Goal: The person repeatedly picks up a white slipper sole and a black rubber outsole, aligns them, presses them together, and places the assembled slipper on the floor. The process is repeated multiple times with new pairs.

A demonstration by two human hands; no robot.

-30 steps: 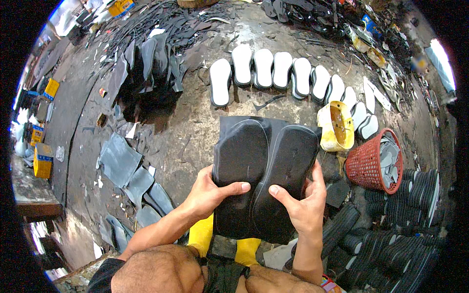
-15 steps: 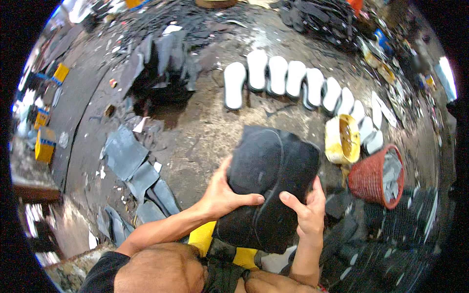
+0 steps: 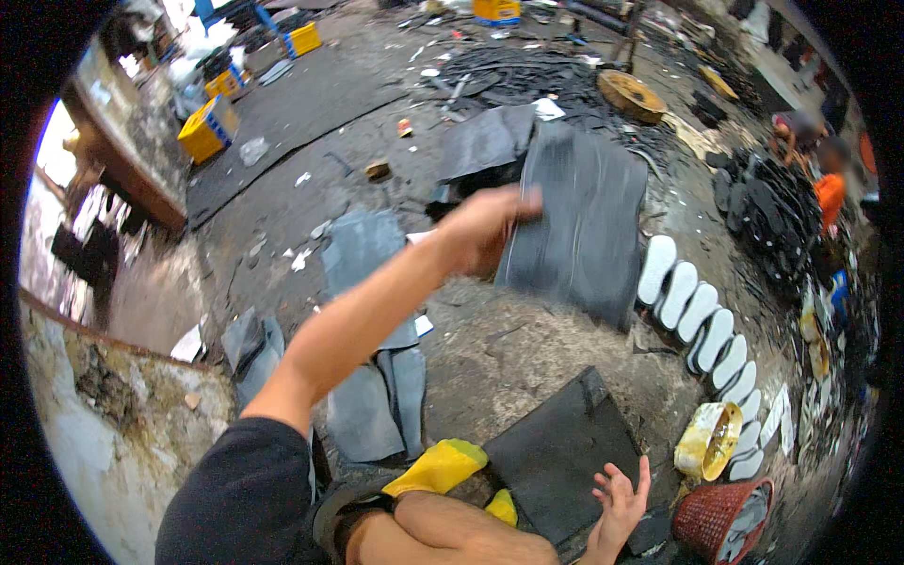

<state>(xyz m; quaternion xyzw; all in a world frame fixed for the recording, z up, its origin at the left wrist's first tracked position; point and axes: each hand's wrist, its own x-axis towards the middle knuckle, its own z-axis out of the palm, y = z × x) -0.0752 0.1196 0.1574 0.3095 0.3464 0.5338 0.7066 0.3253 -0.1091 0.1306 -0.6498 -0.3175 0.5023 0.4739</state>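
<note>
Right, left hand (image 3: 485, 226) is out at upper centre of the frame, fingers closed over the left edge of a dark grey rectangular rubber-like sheet (image 3: 579, 226). Hand is motion-blurred, so I can't make out each finger. Sheet sits tilted, centre to upper right of middle, with pale lines running down its face. It overlaps a pile of dark folded sheets (image 3: 485, 146) in my view; can't tell if they touch

Right hand (image 3: 621, 504) is at lower right, palm up, fingers spread and loosely curled, nothing in it. Nearest thing is a black, roughly square flat sheet (image 3: 565, 452) at lower centre, just beside the yellow-covered foot (image 3: 438, 468); can't tell whether the hand touches it

Around them: blue-grey flat sheets (image 3: 363, 410) left of centre on the floor, some overlapping. Curved row of white-topped, dark-edged sole shapes (image 3: 699, 315) runs down the right side. Below that row, a stained yellow-white open plastic container (image 3: 695, 447), then a red perforated plastic basket (image 3: 695, 520) with grey scraps (image 3: 737, 529) inside. Upper right, a person in orange (image 3: 831, 200) beside a heap of black pieces (image 3: 767, 212)
</note>
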